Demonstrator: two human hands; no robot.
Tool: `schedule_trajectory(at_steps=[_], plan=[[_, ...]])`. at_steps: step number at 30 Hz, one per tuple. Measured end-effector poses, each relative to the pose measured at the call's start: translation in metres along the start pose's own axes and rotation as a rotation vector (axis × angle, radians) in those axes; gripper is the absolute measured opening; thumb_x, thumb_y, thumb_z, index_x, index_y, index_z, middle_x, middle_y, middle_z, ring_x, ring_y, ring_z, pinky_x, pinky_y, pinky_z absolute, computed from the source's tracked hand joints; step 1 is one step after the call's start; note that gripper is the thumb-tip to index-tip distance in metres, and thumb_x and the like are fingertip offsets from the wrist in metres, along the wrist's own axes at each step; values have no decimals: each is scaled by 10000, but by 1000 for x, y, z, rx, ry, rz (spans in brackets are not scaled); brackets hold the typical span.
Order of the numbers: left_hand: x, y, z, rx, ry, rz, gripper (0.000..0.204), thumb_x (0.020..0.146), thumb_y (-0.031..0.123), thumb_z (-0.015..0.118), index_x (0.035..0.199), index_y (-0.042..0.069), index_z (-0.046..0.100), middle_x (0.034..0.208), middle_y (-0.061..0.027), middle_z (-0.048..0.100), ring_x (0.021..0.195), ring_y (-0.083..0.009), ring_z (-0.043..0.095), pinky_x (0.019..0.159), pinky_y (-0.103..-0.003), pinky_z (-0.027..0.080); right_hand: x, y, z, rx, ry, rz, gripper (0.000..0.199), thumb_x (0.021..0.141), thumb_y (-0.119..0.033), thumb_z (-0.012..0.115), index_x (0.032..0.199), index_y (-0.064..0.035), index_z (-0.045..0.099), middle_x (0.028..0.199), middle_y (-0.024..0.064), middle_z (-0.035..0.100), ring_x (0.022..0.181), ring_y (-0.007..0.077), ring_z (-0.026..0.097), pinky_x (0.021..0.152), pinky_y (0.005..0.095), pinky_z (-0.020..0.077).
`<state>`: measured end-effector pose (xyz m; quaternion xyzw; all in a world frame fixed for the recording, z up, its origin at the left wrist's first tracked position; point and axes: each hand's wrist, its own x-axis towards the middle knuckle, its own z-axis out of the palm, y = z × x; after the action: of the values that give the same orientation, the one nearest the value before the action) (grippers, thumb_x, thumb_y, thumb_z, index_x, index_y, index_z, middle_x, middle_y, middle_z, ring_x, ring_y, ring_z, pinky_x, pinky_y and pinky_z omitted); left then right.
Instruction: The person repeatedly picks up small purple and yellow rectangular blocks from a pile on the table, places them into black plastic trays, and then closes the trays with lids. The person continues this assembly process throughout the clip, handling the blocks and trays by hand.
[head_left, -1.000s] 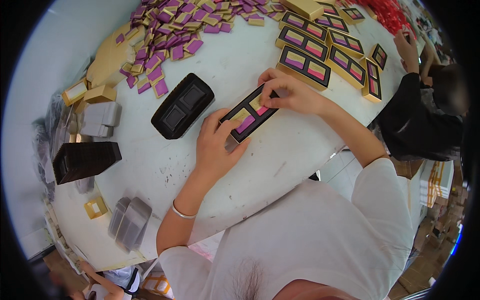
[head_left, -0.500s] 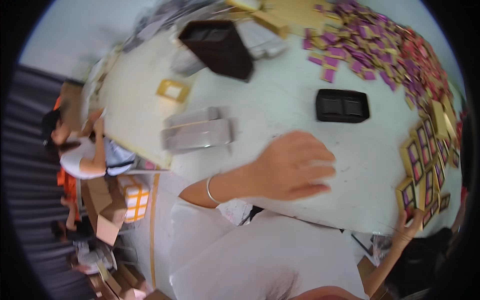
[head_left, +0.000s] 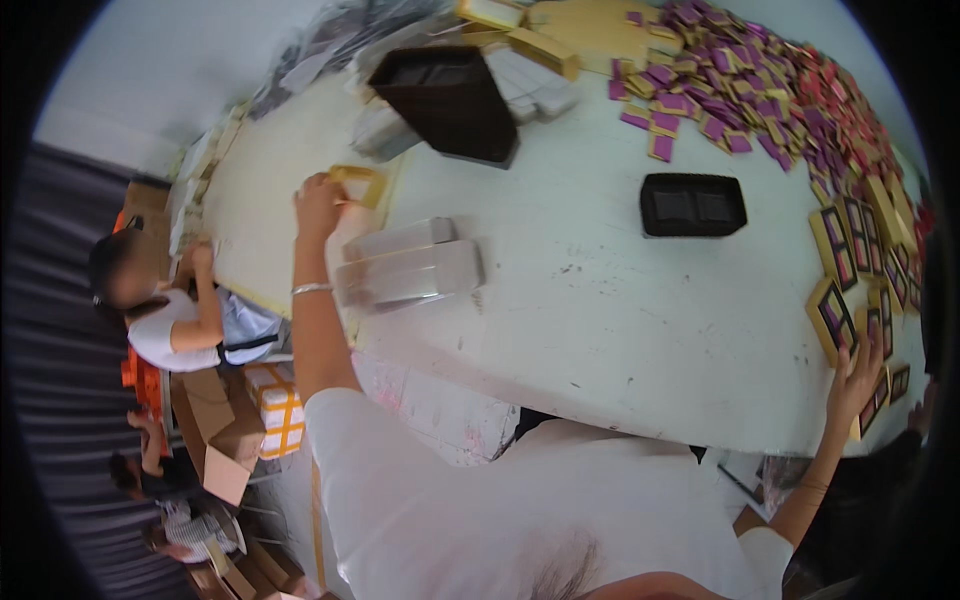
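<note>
Since half a second ago, the person's left hand [head_left: 318, 207] has swung from the middle of the table to its far left side, while the right hand [head_left: 856, 385] remains at the right end. The white table [head_left: 600, 330] stretches between the widely spread arms.

The left hand is at the left edge of a small yellow-gold box [head_left: 372, 190], which lies beyond the clear plastic boxes [head_left: 412, 268]. Its fingers are bunched close to the box, but blur hides whether they are clamped on it or just beside it. The right hand's fingers are extended and slightly apart at the filled gold boxes [head_left: 832, 318]; I cannot tell whether they press on one.

Handling the yellow-gold box well probably means thumb and fingers on opposite walls, with light pressure so the thin sides do not buckle. Lifting it before drawing it back would keep the wrist from brushing the clear boxes. The right hand is best kept light, so the filled rows are not nudged. A single black tray [head_left: 693, 208] and a tall stack of black trays [head_left: 450, 108] stand apart from both hands.
</note>
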<state>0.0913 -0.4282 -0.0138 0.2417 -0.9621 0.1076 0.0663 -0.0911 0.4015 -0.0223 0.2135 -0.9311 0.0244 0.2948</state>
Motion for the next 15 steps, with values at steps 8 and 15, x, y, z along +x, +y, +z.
schedule_trajectory(at_steps=[8,15], plan=[[-84,154,-162,-344,175,330,170,706,22,721,839,51,619,846,-92,628,874,-298,589,997,-493,349,87,-144,-22,572,-80,-268,380,734,-39,714,1092,-15,591,1252,157,534,1179,332,491,957,430,414],[-145,353,-122,-584,34,1053,129,712,149,725,775,91,629,712,-22,548,757,-185,561,904,-387,421,151,-192,25,259,-157,-795,132,747,-104,679,825,-36,598,871,65,554,911,223,531,849,343,409]])
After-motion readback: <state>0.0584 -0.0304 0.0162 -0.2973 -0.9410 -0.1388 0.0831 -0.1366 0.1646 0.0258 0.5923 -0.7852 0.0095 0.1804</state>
